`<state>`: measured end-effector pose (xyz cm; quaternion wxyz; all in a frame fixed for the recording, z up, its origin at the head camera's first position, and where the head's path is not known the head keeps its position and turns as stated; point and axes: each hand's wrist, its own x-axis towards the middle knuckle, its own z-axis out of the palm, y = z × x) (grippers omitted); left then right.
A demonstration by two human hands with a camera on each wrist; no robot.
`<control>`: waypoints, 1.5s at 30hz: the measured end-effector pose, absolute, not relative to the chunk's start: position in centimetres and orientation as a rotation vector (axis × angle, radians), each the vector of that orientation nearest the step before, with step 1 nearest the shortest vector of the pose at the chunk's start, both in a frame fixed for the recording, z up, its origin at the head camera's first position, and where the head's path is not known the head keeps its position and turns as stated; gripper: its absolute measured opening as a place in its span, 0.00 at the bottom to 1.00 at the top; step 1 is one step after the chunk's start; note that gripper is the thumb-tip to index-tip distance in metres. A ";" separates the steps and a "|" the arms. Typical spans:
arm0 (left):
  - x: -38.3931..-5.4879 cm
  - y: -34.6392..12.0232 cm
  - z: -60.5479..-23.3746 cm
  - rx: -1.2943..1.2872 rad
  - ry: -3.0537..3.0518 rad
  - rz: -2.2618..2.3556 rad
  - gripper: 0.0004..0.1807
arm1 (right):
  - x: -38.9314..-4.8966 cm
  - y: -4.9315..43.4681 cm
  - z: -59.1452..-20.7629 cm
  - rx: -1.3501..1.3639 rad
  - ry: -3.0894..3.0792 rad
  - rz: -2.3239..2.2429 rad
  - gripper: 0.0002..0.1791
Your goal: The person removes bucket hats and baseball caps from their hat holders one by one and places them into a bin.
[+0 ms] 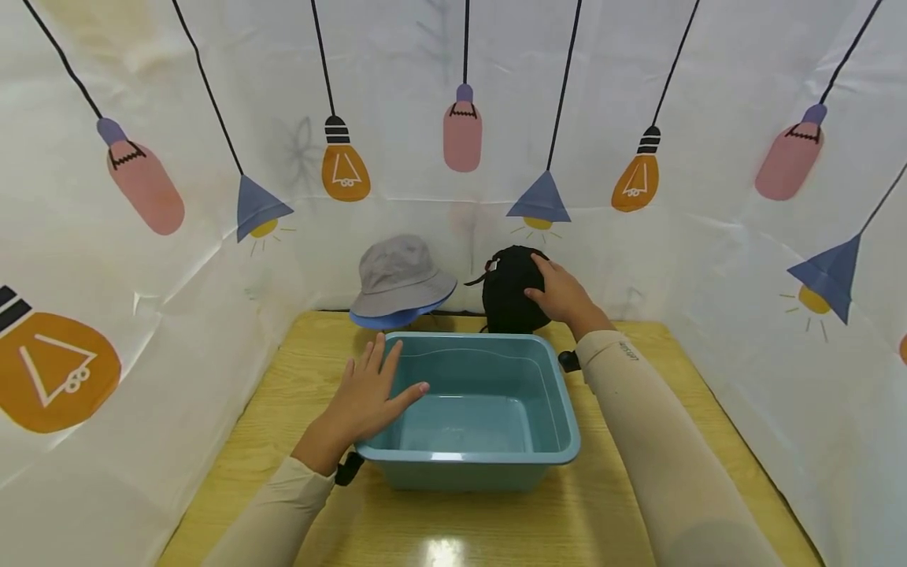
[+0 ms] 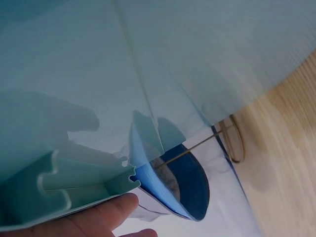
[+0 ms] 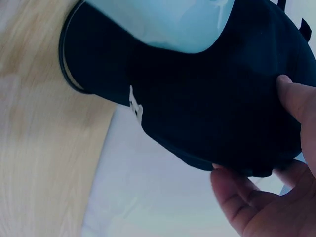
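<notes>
A black cap (image 1: 512,293) is at the back of the table, behind the basin. My right hand (image 1: 564,297) grips its right side; in the right wrist view the thumb lies on the cap's outer face and the fingers (image 3: 232,197) reach under its edge. My left hand (image 1: 366,398), fingers spread and straight, is at the left side of a blue-green plastic basin (image 1: 468,457). In the left wrist view fingers (image 2: 116,210) lie along the basin's rim. Nothing shows inside the basin in the head view.
A grey bucket hat (image 1: 400,272) with a blue underside is left of the cap, with a thin metal wire stand (image 2: 234,140) by it. White sheeting (image 1: 453,228) printed with lamps encloses the wooden table (image 1: 397,528) at the back and sides.
</notes>
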<state>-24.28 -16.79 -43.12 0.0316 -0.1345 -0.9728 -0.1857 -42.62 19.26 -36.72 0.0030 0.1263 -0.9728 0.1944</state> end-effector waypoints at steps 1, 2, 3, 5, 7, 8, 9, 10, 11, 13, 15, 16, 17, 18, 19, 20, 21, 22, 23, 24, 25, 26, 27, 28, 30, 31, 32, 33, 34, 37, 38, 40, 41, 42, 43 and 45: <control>-24.3 -16.8 -43.1 -0.414 -2.998 -0.569 0.57 | -42.6 19.3 -36.7 0.398 -3.047 0.599 0.45; -24.3 -16.8 -43.1 -0.413 -2.999 -0.563 0.57 | -42.6 19.3 -36.7 0.400 -3.043 0.587 0.44; -24.2 -16.8 -43.1 -0.412 -3.001 -0.560 0.57 | -42.6 19.2 -36.7 0.403 -3.034 0.576 0.43; -24.2 -16.9 -43.2 -0.407 -3.006 -0.556 0.57 | -42.6 19.2 -36.7 0.410 -3.017 0.546 0.41; -24.2 -16.9 -43.2 -0.403 -3.011 -0.564 0.56 | -42.5 19.1 -36.7 0.417 -2.998 0.515 0.38; -24.2 -17.0 -43.2 -0.401 -3.014 -0.568 0.56 | -42.5 19.1 -36.7 0.419 -2.990 0.508 0.37; -24.2 -17.0 -43.2 -0.398 -3.017 -0.571 0.56 | -42.5 19.0 -36.7 0.421 -2.981 0.507 0.35; -24.2 -17.0 -43.2 -0.397 -3.020 -0.574 0.56 | -42.5 19.0 -36.6 0.422 -2.973 0.505 0.34; -24.2 -17.1 -43.2 -0.396 -3.023 -0.577 0.56 | -42.5 19.0 -36.6 0.422 -2.966 0.507 0.33; -24.2 -17.1 -43.3 -0.398 -3.023 -0.578 0.56 | -42.5 19.0 -36.6 0.415 -2.952 0.517 0.31; -24.2 -17.2 -43.2 -0.399 -3.023 -0.581 0.55 | -42.5 19.0 -36.6 0.402 -2.936 0.532 0.30; -24.2 -17.2 -43.2 -0.402 -3.021 -0.582 0.55 | -42.5 19.0 -36.7 0.396 -2.929 0.535 0.29; -24.2 -17.2 -43.2 -0.400 -3.020 -0.583 0.55 | -42.5 19.0 -36.7 0.390 -2.925 0.538 0.29; -24.2 -17.2 -43.2 -0.402 -3.016 -0.586 0.55 | -42.5 19.0 -36.7 0.382 -2.920 0.542 0.28; -24.2 -17.2 -43.2 -0.401 -3.016 -0.586 0.55 | -42.6 19.0 -36.8 0.373 -2.917 0.549 0.28; -24.2 -17.2 -43.3 -0.401 -3.015 -0.589 0.55 | -42.6 19.0 -36.9 0.365 -2.913 0.552 0.28; -24.3 -17.2 -43.3 -0.401 -3.013 -0.592 0.55 | -42.6 19.1 -36.9 0.358 -2.910 0.555 0.28; -24.3 -17.2 -43.4 -0.400 -3.014 -0.593 0.55 | -42.6 19.1 -37.0 0.348 -2.909 0.557 0.28; -24.3 -17.2 -43.4 -0.400 -3.015 -0.594 0.55 | -42.6 19.1 -37.0 0.338 -2.907 0.561 0.28; -24.3 -17.2 -43.4 -0.401 -3.014 -0.591 0.55 | -42.7 19.2 -37.1 0.329 -2.904 0.567 0.27; -24.4 -17.1 -43.5 -0.404 -3.011 -0.588 0.55 | -42.6 19.2 -37.0 0.322 -2.901 0.574 0.27; -24.4 -17.1 -43.5 -0.402 -3.014 -0.592 0.55 | -42.5 19.2 -37.0 0.320 -2.897 0.576 0.27; -24.4 -17.1 -43.5 -0.403 -3.014 -0.588 0.55 | -42.5 19.2 -37.0 0.318 -2.894 0.580 0.27; -24.4 -17.1 -43.5 -0.404 -3.014 -0.585 0.55 | -42.4 19.2 -36.9 0.318 -2.890 0.581 0.27; -24.3 -17.1 -43.5 -0.405 -3.011 -0.582 0.55 | -42.4 19.2 -36.8 0.320 -2.875 0.586 0.27; -24.3 -17.1 -43.5 -0.405 -3.009 -0.583 0.54 | -42.4 19.2 -36.6 0.325 -2.864 0.583 0.27; -24.3 -17.1 -43.5 -0.402 -3.011 -0.582 0.54 | -42.4 19.2 -36.5 0.329 -2.852 0.580 0.26; -24.3 -17.1 -43.5 -0.402 -3.008 -0.580 0.54 | -42.4 19.2 -36.4 0.332 -2.837 0.575 0.26; -24.3 -17.1 -43.5 -0.402 -3.006 -0.582 0.54 | -42.5 19.3 -36.3 0.330 -2.822 0.570 0.26; -24.2 -17.0 -43.4 -0.398 -2.998 -0.570 0.54 | -42.6 19.3 -35.7 0.332 -2.791 0.556 0.26; -24.2 -17.0 -43.3 -0.395 -2.998 -0.568 0.54 | -42.6 19.4 -35.4 0.329 -2.783 0.553 0.26; -24.2 -17.0 -43.3 -0.390 -2.997 -0.559 0.54 | -42.5 19.5 -34.8 0.318 -2.775 0.549 0.26; -24.2 -17.0 -43.3 -0.392 -2.994 -0.556 0.54 | -42.5 19.5 -34.5 0.315 -2.768 0.548 0.26; -24.2 -17.0 -43.3 -0.391 -2.994 -0.557 0.54 | -42.5 19.6 -34.2 0.317 -2.762 0.550 0.26; -24.2 -17.1 -43.3 -0.390 -2.996 -0.561 0.55 | -42.5 19.6 -33.9 0.318 -2.751 0.551 0.25; -24.3 -17.1 -43.4 -0.390 -2.999 -0.576 0.55 | -42.5 19.6 -33.5 0.324 -2.729 0.560 0.25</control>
